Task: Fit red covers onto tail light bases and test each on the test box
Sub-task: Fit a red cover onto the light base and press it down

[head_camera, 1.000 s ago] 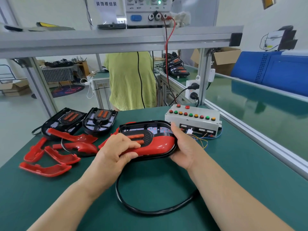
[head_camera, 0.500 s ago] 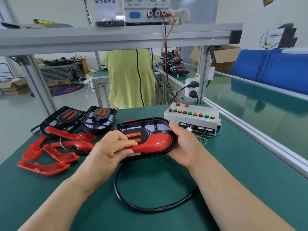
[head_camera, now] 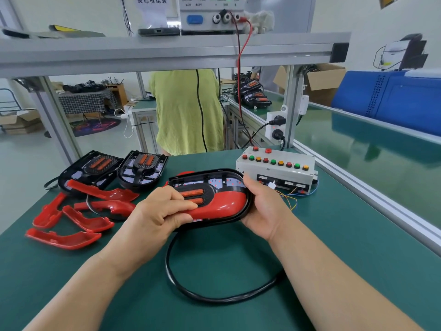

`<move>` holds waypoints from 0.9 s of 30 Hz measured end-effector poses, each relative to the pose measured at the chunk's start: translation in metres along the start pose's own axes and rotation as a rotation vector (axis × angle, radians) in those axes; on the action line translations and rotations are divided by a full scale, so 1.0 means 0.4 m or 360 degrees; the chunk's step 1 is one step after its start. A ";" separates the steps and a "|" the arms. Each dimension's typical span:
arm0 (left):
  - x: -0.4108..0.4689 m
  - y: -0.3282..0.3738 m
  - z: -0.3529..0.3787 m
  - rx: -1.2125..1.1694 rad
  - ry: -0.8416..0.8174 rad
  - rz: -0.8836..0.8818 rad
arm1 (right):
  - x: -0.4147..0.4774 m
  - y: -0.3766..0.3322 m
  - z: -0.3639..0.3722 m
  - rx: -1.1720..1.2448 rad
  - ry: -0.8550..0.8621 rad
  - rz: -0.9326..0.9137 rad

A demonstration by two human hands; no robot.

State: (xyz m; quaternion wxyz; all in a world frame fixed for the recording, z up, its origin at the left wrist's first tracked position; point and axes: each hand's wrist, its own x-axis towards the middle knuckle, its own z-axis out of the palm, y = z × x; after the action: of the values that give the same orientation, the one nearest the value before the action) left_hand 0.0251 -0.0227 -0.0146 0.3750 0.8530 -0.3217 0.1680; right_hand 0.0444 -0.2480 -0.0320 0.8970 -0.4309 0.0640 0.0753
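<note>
Since the earlier frame, the assembly has barely shifted and your grip has not changed. Your left hand (head_camera: 160, 211) grips the left end of the tail light base (head_camera: 224, 180), fingers curled over the red cover (head_camera: 222, 204) seated on its near edge. Your right hand (head_camera: 265, 209) wraps the right end. The base is held just above the table (head_camera: 334, 247), in front of the test box (head_camera: 276, 163). Its black cable (head_camera: 214, 298) loops on the mat. Loose covers (head_camera: 64, 238) lie to the left.
</note>
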 end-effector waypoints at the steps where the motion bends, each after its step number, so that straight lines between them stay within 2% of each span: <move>1: 0.000 0.001 0.000 0.0012 0.0007 0.0012 | 0.000 0.000 0.000 0.0002 0.0001 0.0001; 5: -0.002 0.003 0.005 0.0081 0.0037 0.0092 | 0.000 0.001 0.000 0.0014 -0.0005 -0.0009; 17: -0.003 0.003 0.013 -0.0039 -0.0013 -0.0032 | -0.006 0.003 0.002 0.0013 -0.0043 -0.0008; 27: -0.004 0.015 -0.003 -0.0015 -0.0037 -0.0049 | -0.002 0.007 0.003 -0.0020 0.0055 -0.0030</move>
State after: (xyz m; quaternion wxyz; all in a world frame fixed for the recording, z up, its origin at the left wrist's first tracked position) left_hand 0.0196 -0.0242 -0.0114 0.3779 0.8580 -0.3134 0.1508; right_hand 0.0430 -0.2455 -0.0330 0.8937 -0.4383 0.0749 0.0597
